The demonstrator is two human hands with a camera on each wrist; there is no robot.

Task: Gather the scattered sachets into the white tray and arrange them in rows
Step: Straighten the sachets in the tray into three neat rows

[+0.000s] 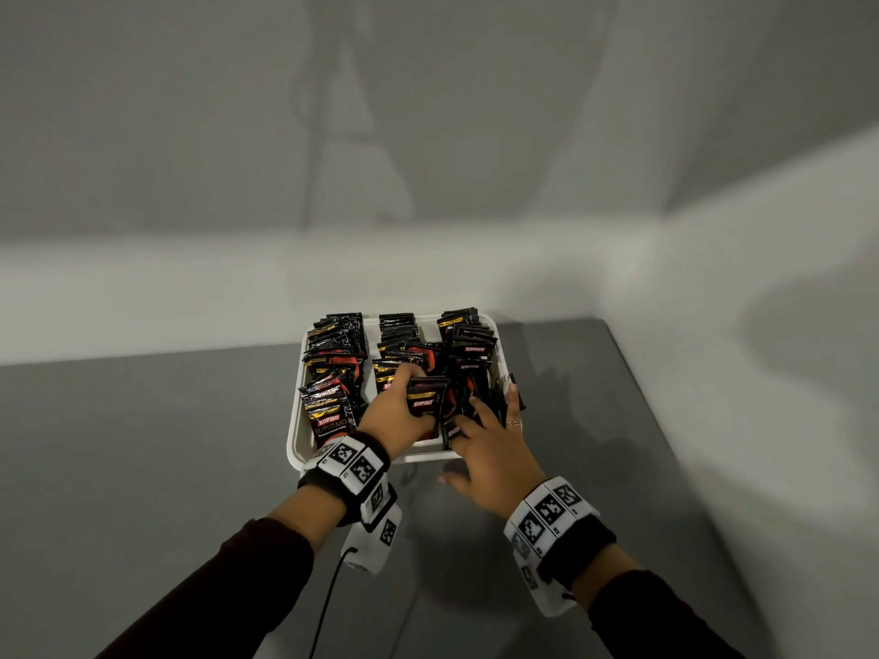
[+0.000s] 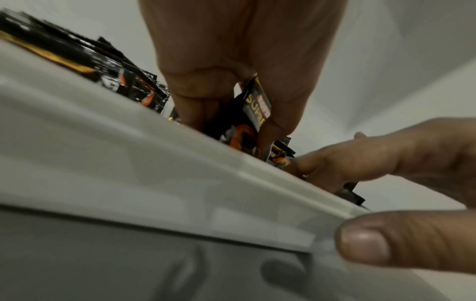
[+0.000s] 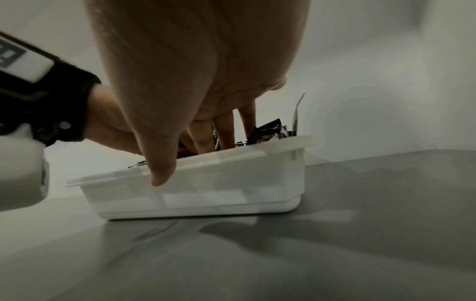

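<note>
1. Nearest: left hand point(image 1: 397, 413) inside the white tray point(image 1: 296, 437), fingers curled round a small bunch of sachets point(image 1: 426, 394) in the middle row.
2. Right hand point(image 1: 494, 437) alongside — fingers spread, pressing the right-hand row.
3. Nearly done — three rows formed, nothing seen on the grey table point(image 1: 166, 444); right row untidy.
4. Glossy black foil, serrated edges; smooth rigid plastic.
</note>
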